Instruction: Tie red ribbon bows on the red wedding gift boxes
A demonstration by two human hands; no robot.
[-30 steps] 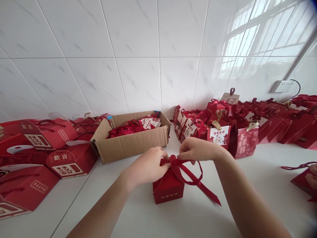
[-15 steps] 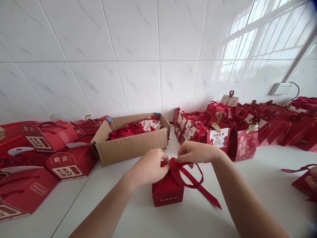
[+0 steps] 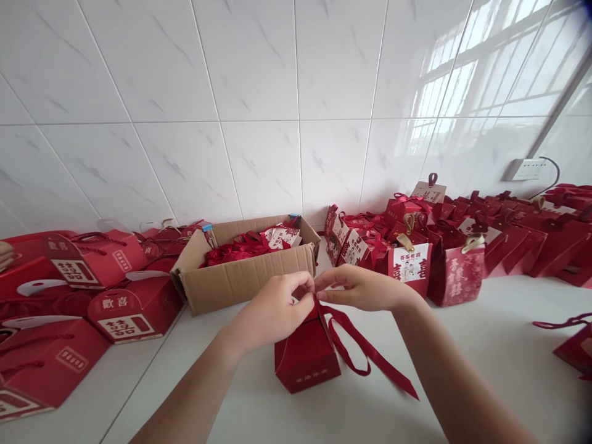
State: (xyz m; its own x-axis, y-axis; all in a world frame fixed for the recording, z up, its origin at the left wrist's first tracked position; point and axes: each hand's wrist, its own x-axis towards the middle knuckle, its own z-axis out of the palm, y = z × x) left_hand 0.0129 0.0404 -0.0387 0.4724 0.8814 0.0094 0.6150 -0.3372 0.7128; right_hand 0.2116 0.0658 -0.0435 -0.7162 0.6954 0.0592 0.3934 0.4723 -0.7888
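A small red gift box (image 3: 308,361) with faint gold lettering stands on the white table in front of me. At its peaked top my left hand (image 3: 282,302) has thumb and forefinger pinched on the red ribbon (image 3: 396,375). My right hand (image 3: 363,288) comes in from the other side, its fingertips closed on the ribbon at the same spot and almost touching the left fingers. From there the ribbon trails down to the right in a loose loop and a long tail. The knot or hole between my fingers is hidden.
Behind stands an open cardboard carton (image 3: 247,280) holding ribbons and printed cards. Red double-happiness boxes (image 3: 124,308) crowd the left. Several red gift bags (image 3: 464,271) line the right and back. Parts of other people's hands show at both edges, one near a red ribboned box (image 3: 573,348).
The box has shifted slightly left and turned. My hands have drawn together at its top, and the wide ribbon loop in front has pulled away to the right.
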